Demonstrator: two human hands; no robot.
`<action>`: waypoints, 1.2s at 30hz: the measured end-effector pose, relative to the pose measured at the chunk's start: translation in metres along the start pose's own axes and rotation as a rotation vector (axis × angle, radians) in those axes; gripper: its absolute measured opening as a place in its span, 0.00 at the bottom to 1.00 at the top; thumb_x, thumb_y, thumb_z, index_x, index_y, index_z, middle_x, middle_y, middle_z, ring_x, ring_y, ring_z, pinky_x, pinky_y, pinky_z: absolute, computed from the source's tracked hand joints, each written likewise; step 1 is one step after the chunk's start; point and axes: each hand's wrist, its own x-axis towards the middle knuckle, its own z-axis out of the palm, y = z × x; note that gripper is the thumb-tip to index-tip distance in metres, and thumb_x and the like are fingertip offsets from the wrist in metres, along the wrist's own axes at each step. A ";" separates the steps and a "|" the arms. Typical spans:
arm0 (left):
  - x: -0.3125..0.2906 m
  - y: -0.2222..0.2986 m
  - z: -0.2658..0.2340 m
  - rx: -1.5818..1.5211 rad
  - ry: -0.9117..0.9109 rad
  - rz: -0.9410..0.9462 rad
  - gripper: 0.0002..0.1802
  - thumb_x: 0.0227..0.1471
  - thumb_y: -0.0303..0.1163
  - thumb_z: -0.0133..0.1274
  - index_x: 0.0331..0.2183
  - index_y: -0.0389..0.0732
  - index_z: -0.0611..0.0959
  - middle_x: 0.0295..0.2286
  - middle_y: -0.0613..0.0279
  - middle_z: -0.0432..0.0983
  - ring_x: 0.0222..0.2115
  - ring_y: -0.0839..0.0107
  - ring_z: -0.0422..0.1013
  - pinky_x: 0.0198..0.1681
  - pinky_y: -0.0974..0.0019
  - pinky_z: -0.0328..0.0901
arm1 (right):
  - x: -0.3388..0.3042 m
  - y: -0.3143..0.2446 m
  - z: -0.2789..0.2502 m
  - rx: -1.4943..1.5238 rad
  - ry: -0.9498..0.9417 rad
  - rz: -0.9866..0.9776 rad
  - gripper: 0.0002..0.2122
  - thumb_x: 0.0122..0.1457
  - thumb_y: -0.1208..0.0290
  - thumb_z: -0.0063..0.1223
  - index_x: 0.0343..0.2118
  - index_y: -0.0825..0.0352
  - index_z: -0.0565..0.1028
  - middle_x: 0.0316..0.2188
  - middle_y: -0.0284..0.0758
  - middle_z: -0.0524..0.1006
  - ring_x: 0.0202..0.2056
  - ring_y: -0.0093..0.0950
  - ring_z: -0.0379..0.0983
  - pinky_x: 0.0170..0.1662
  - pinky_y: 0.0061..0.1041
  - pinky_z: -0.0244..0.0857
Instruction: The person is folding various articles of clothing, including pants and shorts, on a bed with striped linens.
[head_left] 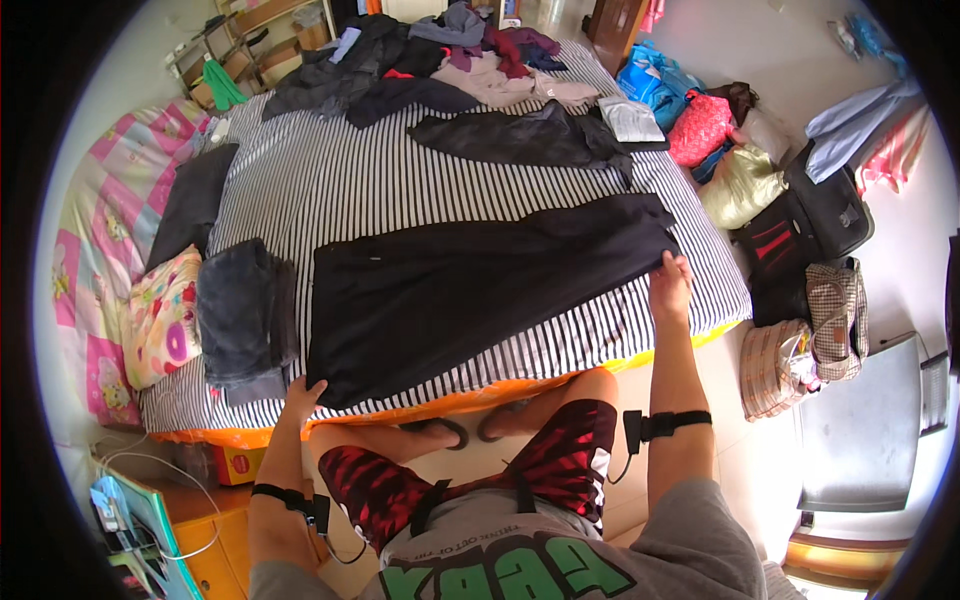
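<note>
Black trousers [470,285] lie stretched across the bed in front of me, wide at the left end and narrower toward the right. My left hand [303,395] is closed on their near left corner, the thumb over the cloth. At the narrow right end, my right hand [671,282] pinches the near edge. Just left of the trousers sits a stack of folded dark grey clothes [240,315]. Beyond them, a dark crumpled garment [525,135] is spread out on the striped sheet [300,190].
A heap of loose clothes [400,65] covers the bed's far end. A patterned pillow [165,320] and a dark cushion [193,205] lie at the left. Bags [740,185] and checked baskets [780,370] stand along the right side. An orange cabinet [215,540] is at lower left.
</note>
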 end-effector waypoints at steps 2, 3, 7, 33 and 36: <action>-0.006 0.003 0.004 -0.061 -0.090 0.047 0.23 0.54 0.37 0.56 0.48 0.34 0.74 0.40 0.57 0.76 0.39 0.67 0.74 0.33 0.62 0.73 | -0.018 -0.005 -0.012 0.032 0.104 -0.057 0.07 0.59 0.78 0.51 0.27 0.58 0.69 0.30 0.33 0.77 0.39 0.26 0.72 0.47 0.30 0.64; -0.008 0.004 0.008 -0.109 -0.124 0.034 0.23 0.54 0.37 0.56 0.49 0.35 0.74 0.41 0.59 0.76 0.39 0.67 0.73 0.33 0.64 0.73 | -0.030 0.001 -0.024 -0.045 0.359 0.036 0.05 0.59 0.76 0.51 0.28 0.58 0.70 0.29 0.33 0.76 0.35 0.26 0.72 0.44 0.30 0.66; -0.014 0.008 0.014 -0.027 -0.067 0.073 0.23 0.54 0.37 0.56 0.49 0.35 0.73 0.41 0.59 0.75 0.39 0.68 0.73 0.33 0.65 0.72 | -0.059 0.027 -0.093 -0.360 0.831 0.553 0.11 0.64 0.65 0.37 0.29 0.61 0.71 0.26 0.34 0.75 0.30 0.28 0.73 0.34 0.28 0.69; 0.009 -0.011 0.010 0.155 -0.050 -0.076 0.33 0.50 0.38 0.61 0.51 0.30 0.68 0.48 0.47 0.67 0.36 0.64 0.71 0.27 0.67 0.69 | 0.036 -0.071 -0.069 -0.744 0.799 0.310 0.30 0.56 0.43 0.51 0.48 0.69 0.69 0.38 0.42 0.74 0.34 0.31 0.72 0.38 0.31 0.70; 0.014 -0.021 0.013 0.140 0.019 -0.067 0.34 0.49 0.38 0.62 0.52 0.30 0.68 0.48 0.48 0.67 0.38 0.65 0.71 0.29 0.68 0.71 | 0.001 -0.051 -0.113 -0.921 0.784 0.637 0.16 0.57 0.56 0.49 0.41 0.63 0.69 0.22 0.36 0.67 0.20 0.29 0.67 0.21 0.28 0.62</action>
